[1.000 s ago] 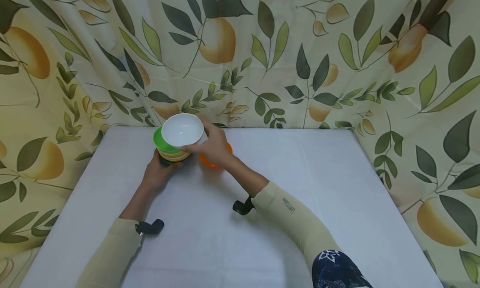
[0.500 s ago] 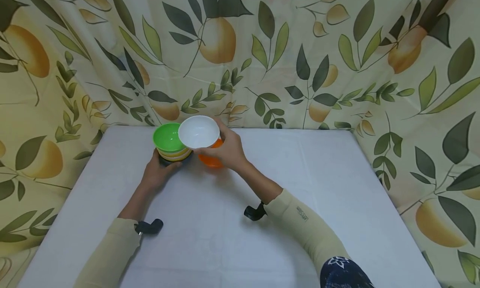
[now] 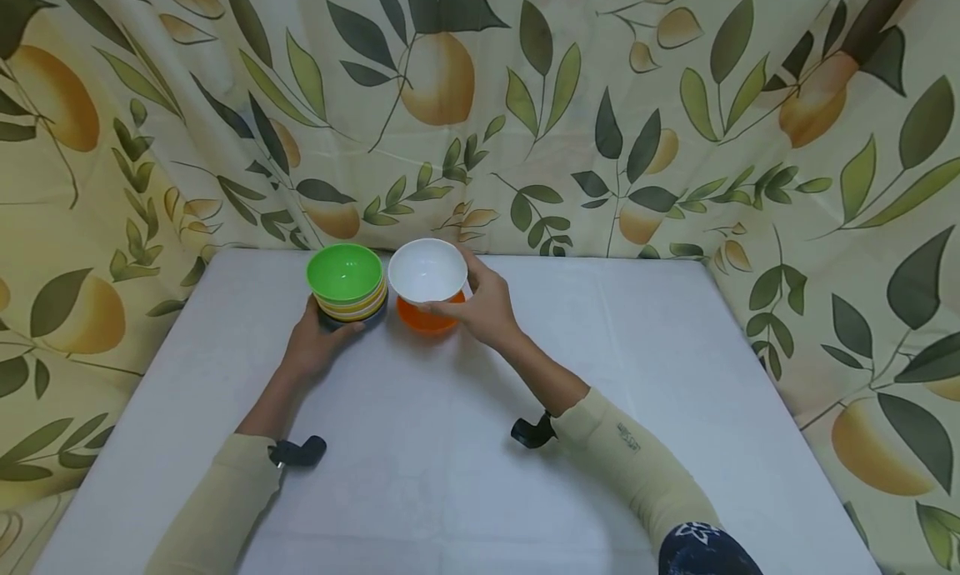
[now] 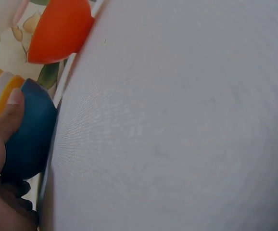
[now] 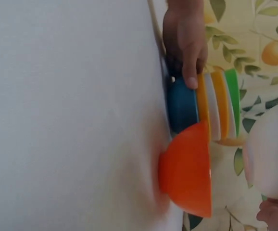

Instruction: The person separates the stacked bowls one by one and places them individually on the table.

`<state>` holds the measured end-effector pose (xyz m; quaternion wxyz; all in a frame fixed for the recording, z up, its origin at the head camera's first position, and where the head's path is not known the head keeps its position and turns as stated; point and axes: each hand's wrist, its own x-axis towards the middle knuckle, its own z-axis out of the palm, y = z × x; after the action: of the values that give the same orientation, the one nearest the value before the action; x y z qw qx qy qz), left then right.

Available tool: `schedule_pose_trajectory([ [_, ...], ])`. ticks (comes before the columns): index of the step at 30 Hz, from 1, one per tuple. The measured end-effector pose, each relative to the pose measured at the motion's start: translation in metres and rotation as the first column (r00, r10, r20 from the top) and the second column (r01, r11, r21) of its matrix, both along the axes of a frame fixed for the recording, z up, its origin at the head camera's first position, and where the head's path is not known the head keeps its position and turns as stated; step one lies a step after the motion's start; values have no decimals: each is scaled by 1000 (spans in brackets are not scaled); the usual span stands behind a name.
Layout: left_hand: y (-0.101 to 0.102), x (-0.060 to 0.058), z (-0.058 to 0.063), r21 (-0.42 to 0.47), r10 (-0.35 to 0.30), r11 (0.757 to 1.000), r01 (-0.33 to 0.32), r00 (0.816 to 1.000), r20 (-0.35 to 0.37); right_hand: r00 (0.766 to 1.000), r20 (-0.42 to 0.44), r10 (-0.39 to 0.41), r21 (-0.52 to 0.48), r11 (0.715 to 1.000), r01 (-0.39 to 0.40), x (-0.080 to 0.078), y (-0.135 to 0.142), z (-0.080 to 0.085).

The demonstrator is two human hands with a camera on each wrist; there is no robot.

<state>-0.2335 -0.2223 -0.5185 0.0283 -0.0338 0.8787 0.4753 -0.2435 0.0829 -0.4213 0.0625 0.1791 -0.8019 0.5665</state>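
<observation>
A stack of bowls (image 3: 347, 296) with a green bowl (image 3: 344, 272) on top and a dark blue one (image 4: 31, 130) at the bottom stands at the table's far left. My left hand (image 3: 318, 342) grips the stack's base, thumb on the blue bowl (image 5: 182, 103). My right hand (image 3: 483, 304) holds a white bowl (image 3: 427, 270) just above an orange bowl (image 3: 424, 317) that sits on the table right of the stack. In the right wrist view the white bowl (image 5: 269, 161) hovers over the orange bowl (image 5: 189, 168), apart from it.
The white table (image 3: 450, 458) runs wide toward me and to the right. A leaf-and-fruit patterned curtain (image 3: 600, 117) closes the back and both sides close behind the bowls.
My right hand lifted the white bowl off the green-topped stack and carried it right, to above the orange bowl. The left hand stayed on the stack.
</observation>
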Motion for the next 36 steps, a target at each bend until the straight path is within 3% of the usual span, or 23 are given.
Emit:
schedule_pose_trajectory([
  [10,4,2,2,-1,16,1000,-16,1000,15,999,5,-47,-39,998,47,4,28,-11],
  [18,4,2,2,15,-1,1000,2,999,-33,993,23,-115,-56,992,117,5,50,-21],
  [25,4,2,2,6,11,1000,-11,1000,2,981,68,-180,-63,981,185,4,71,-36],
  [36,2,1,2,-2,7,1000,-7,1000,-5,974,100,-201,-41,978,206,3,90,-58],
])
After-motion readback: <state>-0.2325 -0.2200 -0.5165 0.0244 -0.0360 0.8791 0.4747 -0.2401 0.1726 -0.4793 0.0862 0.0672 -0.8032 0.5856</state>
